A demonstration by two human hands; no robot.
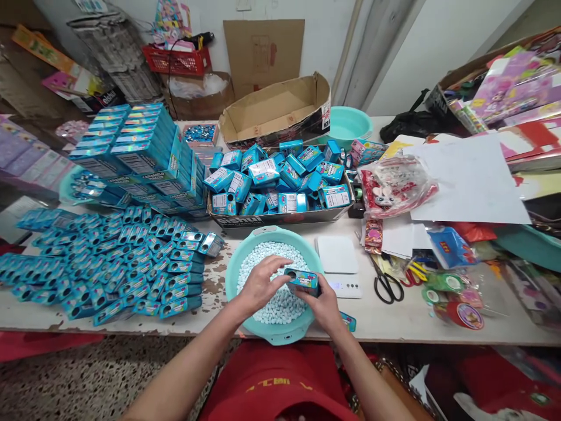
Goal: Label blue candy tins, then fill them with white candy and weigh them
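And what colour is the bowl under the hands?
The bowl is light turquoise; it shows best in the head view.

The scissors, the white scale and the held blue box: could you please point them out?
Scissors [383, 275]: head view, near the pivot.
White scale [337, 255]: head view, weighing plate.
Held blue box [305, 281]: head view, printed side.

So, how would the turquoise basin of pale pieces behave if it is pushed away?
The turquoise basin may feel fairly heavy, since many pale pieces cover its bottom. Being small and loose, these would probably shift. Looking wide, it should slide rather than tip.
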